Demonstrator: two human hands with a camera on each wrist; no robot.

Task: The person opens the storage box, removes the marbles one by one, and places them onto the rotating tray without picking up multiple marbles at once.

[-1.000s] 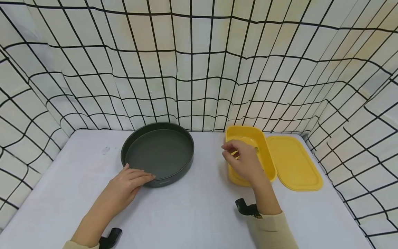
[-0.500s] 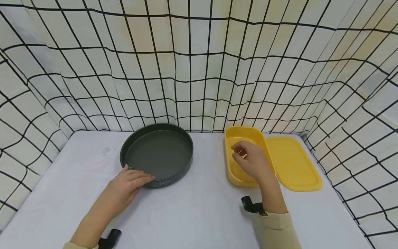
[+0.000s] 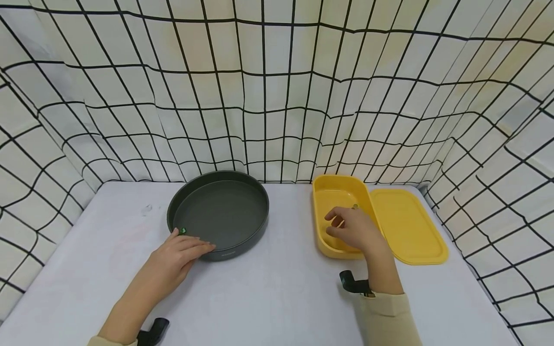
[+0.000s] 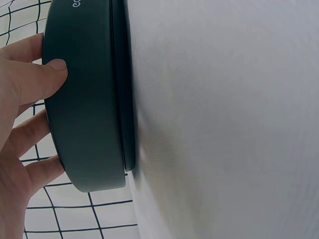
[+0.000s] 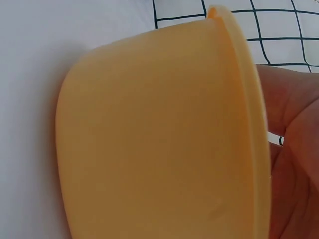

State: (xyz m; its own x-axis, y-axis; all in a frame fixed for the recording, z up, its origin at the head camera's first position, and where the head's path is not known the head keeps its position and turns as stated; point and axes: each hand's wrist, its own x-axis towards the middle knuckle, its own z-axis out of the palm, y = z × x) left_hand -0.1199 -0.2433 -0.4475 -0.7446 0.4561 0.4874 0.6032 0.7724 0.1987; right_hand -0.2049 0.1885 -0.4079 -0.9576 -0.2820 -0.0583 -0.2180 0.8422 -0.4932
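- Pan (image 3: pixel 222 209), centre left, looks stiff; your left hand (image 3: pixel 177 257) pinches its near rim, a sound hold.
- Yellow tub (image 3: pixel 342 194), right of centre, seems light; steady its rim. Your right hand (image 3: pixel 354 228) curves loosely over it, thumb and fingers parted, apparently empty.

On the white cloth-covered table (image 3: pixel 277 298) before you, the dark green round pan (image 3: pixel 225 211) sits left of centre, a small green object (image 3: pixel 182 231) inside its near-left rim, beside your left hand (image 3: pixel 175 257). Well apart to the right stands the yellow rectangular plastic container (image 3: pixel 325 242), your right hand (image 3: pixel 355 228) over it; the yellow flat lid (image 3: pixel 411 228) lies just right of that. Behind everything hangs the black grid net (image 3: pixel 265 89).
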